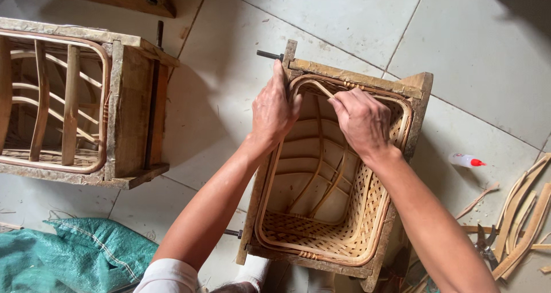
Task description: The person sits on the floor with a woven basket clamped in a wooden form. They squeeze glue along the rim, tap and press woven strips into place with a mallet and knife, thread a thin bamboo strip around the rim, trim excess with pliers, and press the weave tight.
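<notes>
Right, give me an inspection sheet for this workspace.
Surface: pale tiled floor, dusty.
Job's things: woven cane basket inside a wooden mould frame; thin cane strip at its rim.
Clutter: cane offcuts, cutters, small white bottle with red cap.
Hands: left hand grips the rim; right hand pinches the strip.
Cables: nothing seen.
Surroundings: second frame with basket skeleton, green sack.
</notes>
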A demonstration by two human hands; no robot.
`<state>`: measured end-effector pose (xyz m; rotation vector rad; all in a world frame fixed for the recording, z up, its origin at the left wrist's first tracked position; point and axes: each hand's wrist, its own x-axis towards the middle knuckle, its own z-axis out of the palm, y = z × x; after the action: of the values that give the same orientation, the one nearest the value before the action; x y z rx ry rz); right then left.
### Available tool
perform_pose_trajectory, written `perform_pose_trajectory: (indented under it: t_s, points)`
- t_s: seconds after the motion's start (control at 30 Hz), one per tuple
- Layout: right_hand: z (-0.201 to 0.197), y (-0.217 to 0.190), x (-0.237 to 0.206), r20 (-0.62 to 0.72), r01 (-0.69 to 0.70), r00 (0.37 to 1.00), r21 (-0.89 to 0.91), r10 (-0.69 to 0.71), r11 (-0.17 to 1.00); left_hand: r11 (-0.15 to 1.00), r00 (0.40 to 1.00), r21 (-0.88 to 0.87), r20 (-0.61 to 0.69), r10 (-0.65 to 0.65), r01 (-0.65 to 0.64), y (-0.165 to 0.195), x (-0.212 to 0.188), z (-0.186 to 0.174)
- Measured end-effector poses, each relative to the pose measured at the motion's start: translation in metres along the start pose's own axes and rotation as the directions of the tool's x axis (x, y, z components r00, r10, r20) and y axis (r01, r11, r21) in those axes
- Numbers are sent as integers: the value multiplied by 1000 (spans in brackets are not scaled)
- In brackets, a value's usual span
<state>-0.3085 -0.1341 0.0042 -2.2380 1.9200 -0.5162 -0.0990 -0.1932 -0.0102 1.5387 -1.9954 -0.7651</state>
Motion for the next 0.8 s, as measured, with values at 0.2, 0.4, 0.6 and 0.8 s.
perform_pose_trajectory:
  t_s: [0.2, 0.4, 0.6, 0.8]
  points:
    - [-3, -1, 10, -123, 121, 983, -142, -138, 982, 1000, 999, -15, 33, 8, -7, -5, 4, -1]
    - [-9, -12, 44, -329, 171, 904, -310, -274, 935, 1000, 996, 3, 84, -8, 8, -6, 9, -5]
    - [12, -9, 67, 118, 191, 970, 161, -211, 968, 999, 998, -25, 34, 48, -48, -8, 7, -6]
    - [5, -31, 59, -150, 273, 939, -223, -309, 936, 998, 997, -3, 14, 70, -70, -6, 7, -6]
